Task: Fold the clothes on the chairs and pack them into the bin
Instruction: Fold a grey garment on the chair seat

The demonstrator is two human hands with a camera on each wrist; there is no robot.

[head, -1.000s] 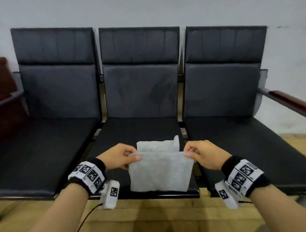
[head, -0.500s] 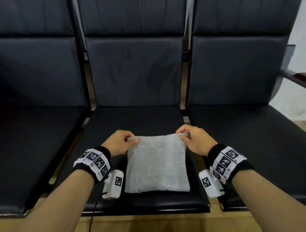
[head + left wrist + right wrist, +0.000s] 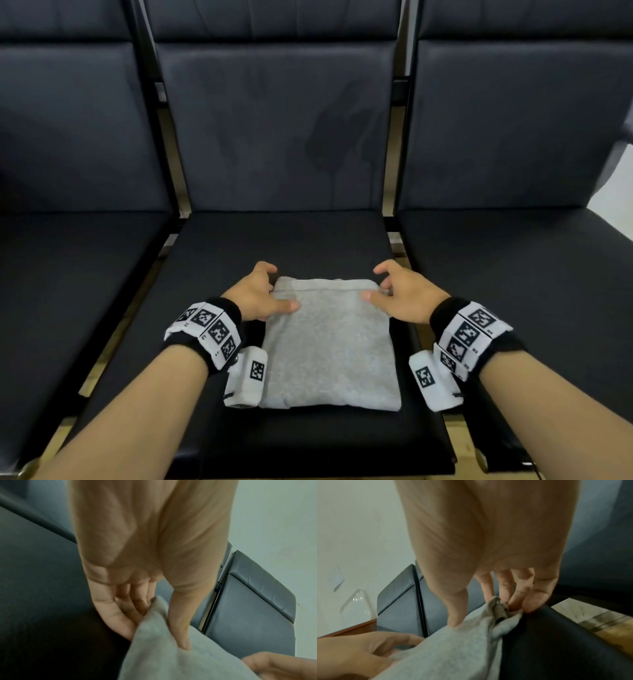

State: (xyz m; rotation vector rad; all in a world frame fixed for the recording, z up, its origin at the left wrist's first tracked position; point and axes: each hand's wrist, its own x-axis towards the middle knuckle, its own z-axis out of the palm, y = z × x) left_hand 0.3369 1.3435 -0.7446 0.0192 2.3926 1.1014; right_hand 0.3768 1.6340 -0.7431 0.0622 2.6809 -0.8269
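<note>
Grey folded garment (image 3: pixel 329 346) lies flat on the seat of the middle chair (image 3: pixel 284 246), near its front edge, 1 of 3 dark chairs in a row. Left hand (image 3: pixel 255 294) at the far left corner: thumb rests on top of the cloth, fingers spread loosely beside the edge. Right hand (image 3: pixel 404 294) at the far right corner: thumb on top, fingertips (image 3: pixel 530 605) bent at the cloth's corner; a true pinch cannot be told. Marker bands (image 3: pixel 209 329) on both wrists.
</note>
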